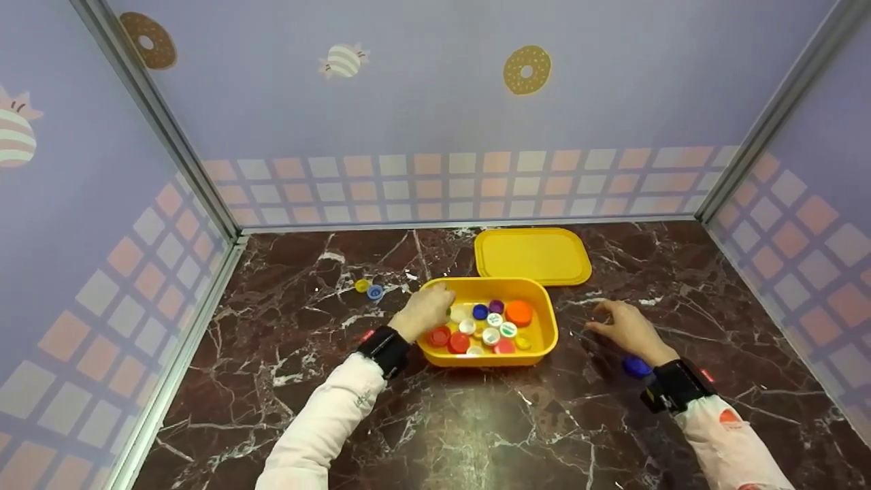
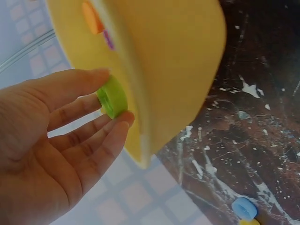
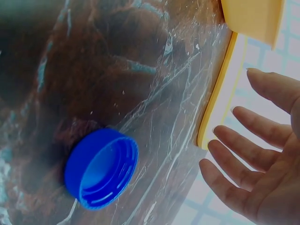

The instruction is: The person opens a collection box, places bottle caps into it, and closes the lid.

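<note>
A yellow plastic box (image 1: 550, 340) stands on the marbled table, holding several bottle caps in red, white, blue, purple, orange and pink. At its left end my left hand (image 1: 425, 313) reaches over the rim. Seen from the left wrist, the thumb and fingers pinch a green bottle cap (image 2: 113, 97) just inside the wall. Right of the box, my right hand (image 1: 629, 331) hovers above the table with relaxed, slightly bent fingers and nothing in them. Near that wrist lies a large blue bottle cap (image 3: 101, 168), its hollow side showing in the right wrist view.
Behind the box lies a flat yellow lid (image 1: 534, 256). To the left of the box sit a small yellow cap (image 1: 363, 286) and a light blue cap (image 1: 375, 292), side by side. Patterned panels (image 1: 435, 122) wall the table at the back and both sides.
</note>
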Available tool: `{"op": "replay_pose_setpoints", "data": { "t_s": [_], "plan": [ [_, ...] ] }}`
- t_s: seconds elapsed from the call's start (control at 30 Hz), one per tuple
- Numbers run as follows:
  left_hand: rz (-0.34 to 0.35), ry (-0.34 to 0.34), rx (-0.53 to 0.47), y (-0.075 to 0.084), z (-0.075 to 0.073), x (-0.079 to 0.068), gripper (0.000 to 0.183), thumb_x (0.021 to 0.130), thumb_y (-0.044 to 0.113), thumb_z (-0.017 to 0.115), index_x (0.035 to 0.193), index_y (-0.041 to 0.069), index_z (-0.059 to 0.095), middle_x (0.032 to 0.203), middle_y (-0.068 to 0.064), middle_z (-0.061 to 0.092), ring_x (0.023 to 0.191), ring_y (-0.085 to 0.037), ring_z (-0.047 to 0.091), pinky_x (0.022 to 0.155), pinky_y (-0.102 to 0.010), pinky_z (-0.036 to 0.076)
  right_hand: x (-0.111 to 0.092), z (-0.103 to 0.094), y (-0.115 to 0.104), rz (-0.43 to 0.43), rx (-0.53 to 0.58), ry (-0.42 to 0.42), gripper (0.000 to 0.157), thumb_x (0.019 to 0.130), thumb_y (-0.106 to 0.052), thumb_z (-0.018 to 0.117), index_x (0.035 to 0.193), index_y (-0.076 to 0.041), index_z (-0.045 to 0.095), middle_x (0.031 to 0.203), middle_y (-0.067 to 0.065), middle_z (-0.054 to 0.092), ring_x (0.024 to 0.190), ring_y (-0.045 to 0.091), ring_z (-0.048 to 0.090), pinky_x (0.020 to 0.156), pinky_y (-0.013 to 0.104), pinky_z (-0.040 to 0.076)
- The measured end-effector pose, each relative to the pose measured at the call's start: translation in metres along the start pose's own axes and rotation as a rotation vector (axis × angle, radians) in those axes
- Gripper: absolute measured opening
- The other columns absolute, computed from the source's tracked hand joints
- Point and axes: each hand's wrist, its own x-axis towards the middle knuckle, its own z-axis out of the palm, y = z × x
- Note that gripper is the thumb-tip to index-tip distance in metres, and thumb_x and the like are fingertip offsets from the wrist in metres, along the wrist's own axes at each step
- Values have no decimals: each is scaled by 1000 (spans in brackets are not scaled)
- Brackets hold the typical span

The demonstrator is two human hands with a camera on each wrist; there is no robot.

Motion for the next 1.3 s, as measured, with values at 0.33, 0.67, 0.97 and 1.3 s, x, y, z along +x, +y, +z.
{"op": "replay_pose_setpoints", "data": {
  "t_s": [0.33,0.67,0.97,1.3],
  "plan": [
    [49,-64,68,-2,7,9,15,74,14,72,77,6,59,80,-8,54,76,-25,56,64,-37,46,-3,-1,-2,-16,17,7,33,81,-21,67,100,6,61,95,21,59,80,33,57,66,45,45],
    [46,-121,98,0,9,11,24,76,22,71,91,6,61,89,-10,58,82,-26,56,70,-37,45,-1,0,-3,-2,-1,-4,33,81,-21,67,100,6,62,95,21,59,81,33,58,66,46,46],
    [30,-65,96,-1,5,8,28,74,23,74,92,7,60,92,-11,57,84,-27,57,68,-40,47,0,0,-5,11,-20,15,31,80,-20,68,98,5,62,93,20,60,81,33,57,68,46,45],
    [2,-35,86,3,-1,-1,27,76,26,71,92,8,59,93,-8,55,82,-25,58,66,-38,48,-4,-2,-4,2,-13,-7,31,82,-25,67,99,1,62,91,17,58,75,27,55,62,42,45]
  ]
}}
